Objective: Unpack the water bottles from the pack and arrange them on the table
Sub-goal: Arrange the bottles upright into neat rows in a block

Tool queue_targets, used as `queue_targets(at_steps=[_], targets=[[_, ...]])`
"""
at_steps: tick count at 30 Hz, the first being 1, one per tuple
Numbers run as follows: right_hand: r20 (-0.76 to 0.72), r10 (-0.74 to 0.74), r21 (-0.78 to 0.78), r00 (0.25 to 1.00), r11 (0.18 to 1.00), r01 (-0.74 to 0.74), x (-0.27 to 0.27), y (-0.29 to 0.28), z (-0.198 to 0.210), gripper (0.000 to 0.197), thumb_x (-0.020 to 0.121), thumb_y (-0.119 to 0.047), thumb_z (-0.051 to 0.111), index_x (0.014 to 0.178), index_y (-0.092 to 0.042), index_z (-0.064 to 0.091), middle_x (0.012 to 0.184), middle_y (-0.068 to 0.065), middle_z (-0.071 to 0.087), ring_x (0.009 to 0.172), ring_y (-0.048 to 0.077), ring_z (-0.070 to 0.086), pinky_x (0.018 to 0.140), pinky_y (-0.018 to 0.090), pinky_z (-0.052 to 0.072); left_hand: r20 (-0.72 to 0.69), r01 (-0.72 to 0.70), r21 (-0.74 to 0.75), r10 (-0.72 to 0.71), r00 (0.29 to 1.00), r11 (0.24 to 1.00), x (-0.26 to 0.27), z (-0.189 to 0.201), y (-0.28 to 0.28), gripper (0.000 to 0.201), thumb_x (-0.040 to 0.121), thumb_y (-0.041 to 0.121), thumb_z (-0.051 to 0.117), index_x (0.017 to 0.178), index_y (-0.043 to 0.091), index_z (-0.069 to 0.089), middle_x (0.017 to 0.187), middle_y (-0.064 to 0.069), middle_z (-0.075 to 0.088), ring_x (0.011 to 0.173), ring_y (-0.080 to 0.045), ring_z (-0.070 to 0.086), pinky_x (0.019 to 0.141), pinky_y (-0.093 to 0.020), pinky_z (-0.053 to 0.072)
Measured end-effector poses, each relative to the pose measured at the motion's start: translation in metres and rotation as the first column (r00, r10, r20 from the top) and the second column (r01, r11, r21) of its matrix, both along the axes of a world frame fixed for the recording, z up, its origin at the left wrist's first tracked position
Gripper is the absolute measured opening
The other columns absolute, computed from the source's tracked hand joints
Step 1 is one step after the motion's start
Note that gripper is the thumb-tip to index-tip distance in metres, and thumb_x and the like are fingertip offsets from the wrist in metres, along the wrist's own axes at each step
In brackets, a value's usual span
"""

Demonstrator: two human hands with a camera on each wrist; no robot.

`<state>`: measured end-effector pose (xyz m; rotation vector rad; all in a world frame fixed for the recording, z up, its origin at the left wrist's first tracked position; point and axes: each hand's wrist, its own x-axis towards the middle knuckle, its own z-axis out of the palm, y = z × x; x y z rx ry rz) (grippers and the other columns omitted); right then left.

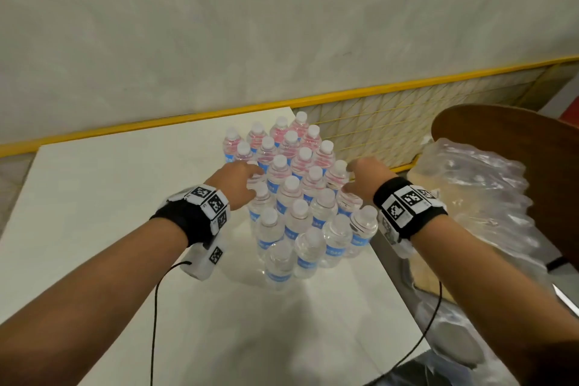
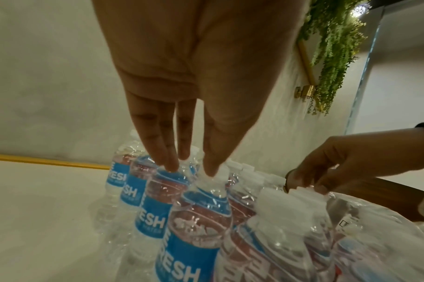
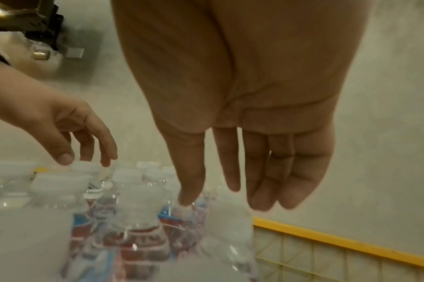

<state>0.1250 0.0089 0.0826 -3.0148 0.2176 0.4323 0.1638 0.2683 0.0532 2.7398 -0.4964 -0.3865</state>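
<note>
Several clear water bottles (image 1: 291, 197) with white caps and blue labels stand packed together on the white table (image 1: 109, 197), near its right edge. My left hand (image 1: 241, 182) is at the left side of the cluster. Its fingers are straight, and the thumb and fingertips (image 2: 170, 166) touch the tops of two bottles (image 2: 199, 219). My right hand (image 1: 360, 180) is at the right side of the cluster, its fingers hanging loosely over the caps. In the right wrist view its thumb tip (image 3: 188, 200) touches one bottle's shoulder. Neither hand lifts a bottle.
Crumpled clear plastic wrap (image 1: 470, 197) lies on a brown wooden chair (image 1: 501, 125) to the right of the table. A yellow-framed mesh panel (image 1: 376, 128) runs behind the bottles, against the wall. The white tabletop stretches left and towards me.
</note>
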Motion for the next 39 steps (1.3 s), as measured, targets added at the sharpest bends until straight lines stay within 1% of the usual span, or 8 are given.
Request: queue_targets(at_steps=[4,10,16,19,24,27,31,39], targets=[[0.112,0.096,0.096,0.989,0.990,-0.107,0.010,0.031,0.007,0.044,0.091,-0.029,0.058,0.132,-0.012,0.053,0.127,0.012,0.058,0.116,0.028,0.055,0.094,0.035,0.046,-0.061,0.090,0.033,-0.088,0.994,0.995,0.002,0.002,-0.007,0.052,0.085,0.017,0.063,0.135,0.023,0.051,0.136,-0.004,0.054,0.121,-0.021,0.053,0.098,-0.027,0.040],[0.015,0.230,0.087,0.973,0.969,-0.231,0.027,0.074,0.000,0.044,0.092,-0.029,0.057,0.131,-0.010,0.054,0.129,0.013,0.055,0.118,0.028,0.052,0.097,0.035,0.045,-0.021,0.107,0.054,-0.106,0.994,0.993,0.006,0.005,-0.011,0.036,0.084,0.020,0.067,0.118,0.011,0.066,0.117,-0.008,0.067,0.106,-0.025,0.060,0.086,-0.028,0.044],[-0.008,0.273,0.067,0.962,0.960,-0.272,0.033,0.086,-0.010,0.038,0.091,-0.022,0.057,0.126,-0.008,0.058,0.127,0.015,0.058,0.116,0.029,0.055,0.098,0.036,0.047,-0.018,0.072,0.039,-0.072,0.997,0.997,0.008,0.001,-0.014,0.031,0.082,0.022,0.069,0.101,-0.003,0.067,0.103,-0.018,0.067,0.099,-0.031,0.061,0.078,-0.031,0.043],[-0.023,0.260,0.048,0.965,0.965,-0.259,0.036,0.085,-0.007,0.040,0.091,-0.027,0.057,0.125,-0.005,0.058,0.125,0.015,0.058,0.115,0.029,0.055,0.097,0.036,0.047,-0.019,0.080,0.051,-0.079,0.997,0.996,0.009,-0.002,-0.014,0.031,0.082,0.025,0.068,0.101,0.000,0.067,0.102,-0.016,0.067,0.096,-0.029,0.061,0.072,-0.027,0.039],[0.032,0.112,0.017,0.993,0.994,-0.112,0.050,0.060,0.015,0.040,0.093,-0.025,0.056,0.127,-0.004,0.054,0.128,0.013,0.056,0.118,0.027,0.054,0.094,0.031,0.045,0.045,0.012,-0.037,-0.011,0.999,0.999,0.012,-0.001,-0.006,0.046,0.082,0.049,0.063,0.115,0.017,0.063,0.100,-0.003,0.066,0.089,-0.018,0.061,0.079,-0.029,0.048],[-0.048,0.088,-0.041,0.995,0.995,-0.090,0.053,0.053,0.014,0.047,0.090,-0.033,0.061,0.126,-0.004,0.055,0.127,0.013,0.057,0.116,0.027,0.055,0.093,0.032,0.047,0.139,-0.075,-0.131,0.093,0.986,0.989,0.019,-0.002,0.000,0.044,0.088,0.040,0.060,0.126,0.018,0.057,0.114,-0.006,0.059,0.097,-0.021,0.060,0.085,-0.030,0.046],[-0.102,0.107,-0.051,0.989,0.992,-0.112,0.050,0.058,0.003,0.049,0.093,-0.036,0.054,0.130,-0.005,0.053,0.131,0.012,0.055,0.122,0.026,0.051,0.102,0.032,0.044,0.068,-0.124,-0.053,0.128,0.990,0.991,0.028,-0.007,0.005,0.052,0.088,0.033,0.061,0.137,0.022,0.047,0.137,-0.008,0.046,0.123,-0.026,0.050,0.101,-0.034,0.040],[-0.101,0.115,-0.046,0.988,0.992,-0.120,0.053,0.053,0.005,0.048,0.091,-0.036,0.058,0.126,-0.003,0.057,0.127,0.013,0.058,0.118,0.027,0.053,0.099,0.034,0.047,0.021,-0.120,-0.075,0.122,0.992,0.990,0.035,-0.008,0.001,0.043,0.091,0.024,0.059,0.133,0.019,0.054,0.134,-0.007,0.057,0.122,-0.026,0.053,0.100,-0.029,0.040]])
